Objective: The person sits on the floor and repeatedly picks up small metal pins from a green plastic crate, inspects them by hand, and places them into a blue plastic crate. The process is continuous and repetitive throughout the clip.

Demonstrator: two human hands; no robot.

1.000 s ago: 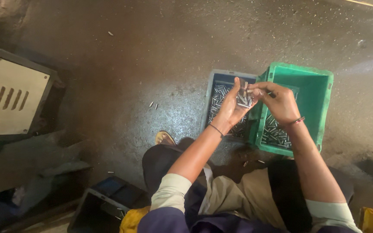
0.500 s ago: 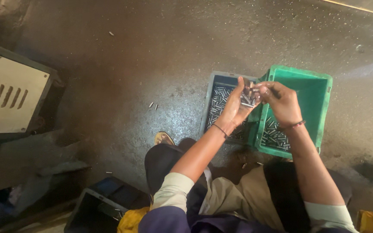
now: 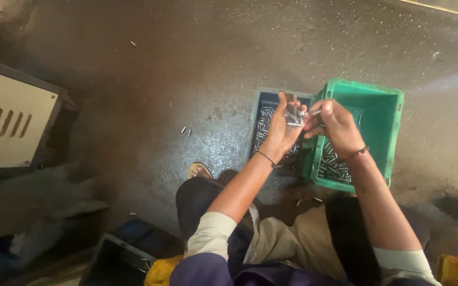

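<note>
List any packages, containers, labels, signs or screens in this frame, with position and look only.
Green plastic crate: floor, under the right hand; square, holds small metal pins.
Blue-grey shallow tray: beside the crate, under the left hand; rectangular, scattered with pins.
Cream slotted panel: far left; dark frame.
Labels, signs, screens: none legible.

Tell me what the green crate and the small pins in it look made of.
Green crate: likely moulded plastic, going by its even matte colour and thick rim. Pins: probably metal, small silvery cylinders that glint in the light; too small to tell any plating. The left hand holds a bunch of the same pins, the right hand beside it.
</note>
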